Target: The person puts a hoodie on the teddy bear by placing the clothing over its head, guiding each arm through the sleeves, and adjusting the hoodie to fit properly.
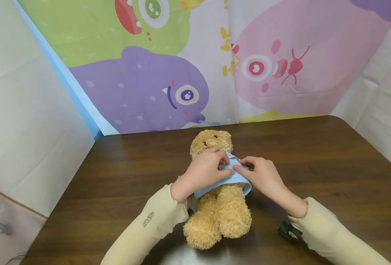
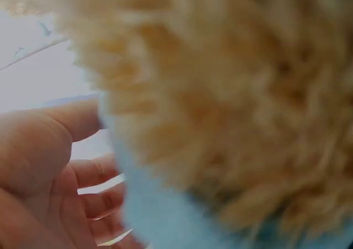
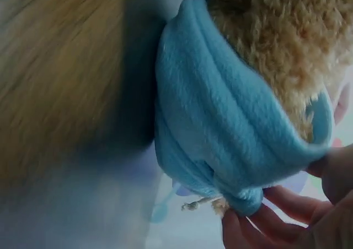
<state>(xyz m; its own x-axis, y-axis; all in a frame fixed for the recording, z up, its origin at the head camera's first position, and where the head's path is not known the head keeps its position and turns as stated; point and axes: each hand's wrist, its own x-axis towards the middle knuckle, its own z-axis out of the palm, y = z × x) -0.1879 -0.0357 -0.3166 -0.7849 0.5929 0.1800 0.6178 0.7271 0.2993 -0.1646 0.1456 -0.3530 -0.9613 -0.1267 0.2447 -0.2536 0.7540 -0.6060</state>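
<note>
A tan, curly-furred teddy bear (image 1: 233, 211) lies on its back, head toward the far side and feet toward me. Around its body is a light blue fleece top (image 1: 230, 178). My left hand (image 1: 205, 167) lies across the bear's chest and holds the top's front between thumb and curled fingers. Facing it, my right hand (image 1: 265, 175) pinches the top on the other side, the two thumbs close together. In the right wrist view the right fingers (image 3: 292, 205) grip a fold of the fleece (image 3: 231, 122), beside a short frayed cord (image 3: 190, 206). Fur blurs much of the left wrist view.
The bear rests on a dark brown wooden table (image 1: 129, 165). Behind stands a cloth backdrop (image 1: 149, 88) with cartoon creatures, and pale panels (image 1: 33, 110) rise on both sides. Cables (image 1: 1, 226) show at the lower left, beyond the table's edge.
</note>
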